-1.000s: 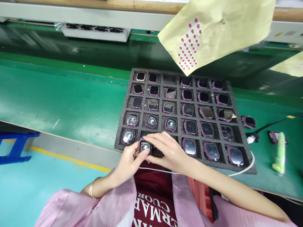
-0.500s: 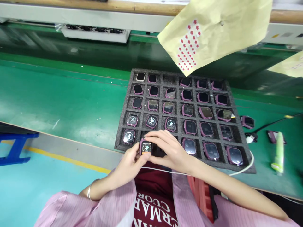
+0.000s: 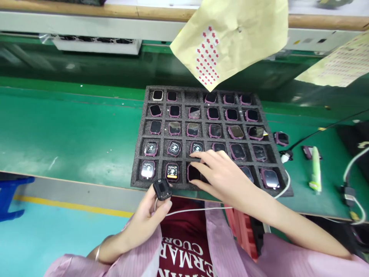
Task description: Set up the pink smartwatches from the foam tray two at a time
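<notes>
My left hand (image 3: 148,219) is closed on a small square black device (image 3: 162,189) with a white cable (image 3: 198,210), just off the tray's front edge. My right hand (image 3: 217,173) reaches over the front row, thumb and a finger at the edges of a dark-screened purple smartwatch (image 3: 190,173) in its compartment. Just left of it lies a lit smartwatch (image 3: 172,172) with an orange bar on its screen. The grey foam tray (image 3: 135,175) holds several rows of purple-framed smartwatches, some with lit dials. My right hand hides part of the front rows.
Right of the tray, one smartwatch (image 3: 281,138) lies on the green bench (image 3: 86,134), near a black cable (image 3: 305,136) and a pale green tube (image 3: 316,169). A yellow sheet (image 3: 233,42) hangs above the tray. A blue stool (image 3: 11,196) stands at left.
The smartwatch that both hands held is now in the front row. My left hand shows the black device, and my right hand has moved onto the compartment to the right. The view has shifted.
</notes>
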`<control>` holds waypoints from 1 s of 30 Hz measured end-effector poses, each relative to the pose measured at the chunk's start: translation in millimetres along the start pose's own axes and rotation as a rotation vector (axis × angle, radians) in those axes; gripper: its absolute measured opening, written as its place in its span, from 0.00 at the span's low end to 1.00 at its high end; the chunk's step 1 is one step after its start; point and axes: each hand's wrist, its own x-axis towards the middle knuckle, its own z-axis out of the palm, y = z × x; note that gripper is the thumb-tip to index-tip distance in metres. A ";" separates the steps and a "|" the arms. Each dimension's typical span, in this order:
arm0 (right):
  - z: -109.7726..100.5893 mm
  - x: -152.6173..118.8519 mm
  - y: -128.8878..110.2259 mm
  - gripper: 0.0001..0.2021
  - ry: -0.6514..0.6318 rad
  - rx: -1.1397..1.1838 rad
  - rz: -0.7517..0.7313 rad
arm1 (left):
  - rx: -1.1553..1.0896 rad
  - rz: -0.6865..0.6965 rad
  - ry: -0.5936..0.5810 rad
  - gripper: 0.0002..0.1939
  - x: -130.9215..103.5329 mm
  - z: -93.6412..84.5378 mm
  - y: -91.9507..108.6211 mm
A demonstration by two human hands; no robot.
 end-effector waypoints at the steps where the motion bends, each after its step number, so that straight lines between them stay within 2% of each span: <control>1: 0.3 -3.1 1.2 0.13 -0.024 -0.028 0.024 | 0.001 0.013 -0.009 0.17 3.6 2.2 3.4; 4: 10.5 -8.9 4.5 0.13 -0.059 -0.030 0.064 | -0.029 0.035 -0.034 0.15 15.9 9.8 14.1; 7: 20.0 -11.5 11.8 0.15 -0.012 0.054 0.050 | -0.065 -0.019 -0.066 0.12 27.0 14.4 22.4; 11: 14.3 -16.0 21.0 0.15 0.188 0.254 0.023 | -0.061 -0.088 -0.141 0.12 34.6 14.8 25.6; 14: 3.2 -17.8 16.2 0.15 0.332 0.407 -0.021 | -0.037 -0.106 -0.222 0.15 37.2 17.7 22.4; 16: -0.4 -16.2 8.7 0.16 0.323 0.429 -0.075 | -0.021 -0.123 -0.255 0.17 39.6 22.5 19.2; 20: 5.8 -10.3 0.2 0.14 0.227 0.401 -0.152 | -0.064 -0.117 -0.210 0.17 46.9 33.4 14.5; 26: 14.1 -17.1 12.5 0.20 0.277 0.475 -0.148 | -0.081 -0.095 -0.192 0.16 53.2 42.4 18.5; 30: 11.0 -22.4 14.0 0.18 0.237 0.451 -0.177 | -0.037 -0.083 -0.159 0.16 52.8 47.3 21.6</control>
